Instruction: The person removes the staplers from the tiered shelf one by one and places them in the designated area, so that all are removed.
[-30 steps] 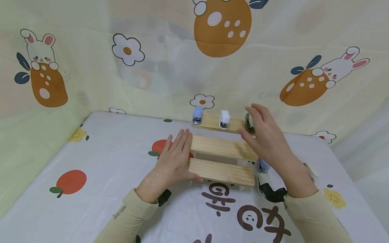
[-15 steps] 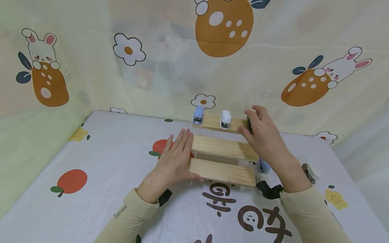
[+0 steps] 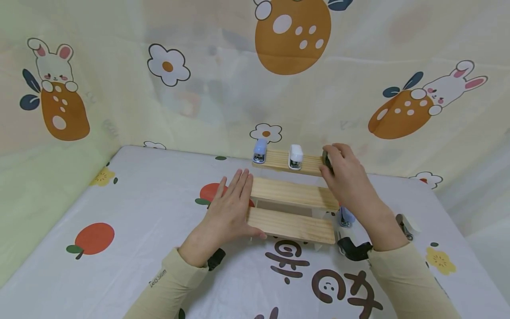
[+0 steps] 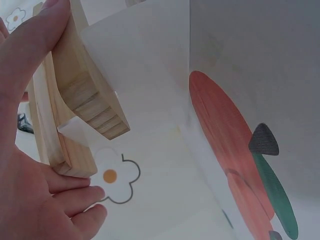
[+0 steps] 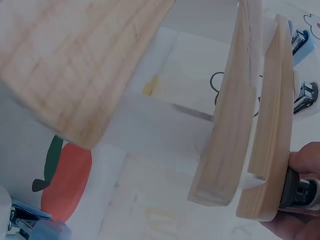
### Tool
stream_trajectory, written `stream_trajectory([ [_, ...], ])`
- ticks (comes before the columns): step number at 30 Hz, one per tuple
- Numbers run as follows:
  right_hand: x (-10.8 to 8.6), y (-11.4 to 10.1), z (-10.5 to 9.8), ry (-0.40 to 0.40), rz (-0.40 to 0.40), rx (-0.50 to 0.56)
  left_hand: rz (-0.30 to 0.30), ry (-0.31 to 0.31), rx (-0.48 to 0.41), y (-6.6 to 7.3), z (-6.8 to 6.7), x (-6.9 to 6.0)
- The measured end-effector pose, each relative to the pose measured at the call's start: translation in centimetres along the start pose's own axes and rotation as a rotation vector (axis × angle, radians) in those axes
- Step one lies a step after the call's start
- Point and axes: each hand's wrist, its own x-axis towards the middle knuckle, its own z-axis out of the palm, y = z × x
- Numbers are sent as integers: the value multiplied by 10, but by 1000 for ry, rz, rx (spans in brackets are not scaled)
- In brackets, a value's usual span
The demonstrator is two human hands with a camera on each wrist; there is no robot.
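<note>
A tiered wooden shelf (image 3: 295, 192) with three planks and translucent supports stands on the table. My left hand (image 3: 229, 210) rests against its left end with straight fingers, the thumb lying over the front plank. On the rear plank sit a blue mini stapler (image 3: 260, 151) at the left and a white stapler (image 3: 295, 157) in the middle. My right hand (image 3: 352, 184) grips a dark stapler (image 5: 296, 192) at the right end of that plank, thumb and fingers on either side. In the head view the hand covers most of this stapler, whose base touches the plank in the right wrist view.
Another blue stapler (image 3: 345, 218) stands on the table right of the shelf. Farther right, beside my right forearm, lies a white stapler (image 3: 408, 227). A black object (image 3: 354, 250) shows near my right wrist. The printed curtain (image 3: 215, 102) hangs close behind the shelf.
My right hand's fingers have closed in around the dark stapler, and the hand has shifted slightly down and right. My left hand and the shelf have stayed put.
</note>
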Motion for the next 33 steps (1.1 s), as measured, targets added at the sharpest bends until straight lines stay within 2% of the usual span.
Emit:
stream_trajectory([
  [6, -1, 2, 1, 29, -54, -8, -3, -3, -3, 0, 0, 0],
  [18, -6, 5, -5, 64, -62, -11, -7, -9, -1, 0, 0, 0],
  [27, -14, 9, -12, 135, -118, -10, -7, -8, -9, 0, 0, 0],
  [33, -21, 8, -19, 121, -104, -24, -3, -4, -11, 0, 1, 0],
])
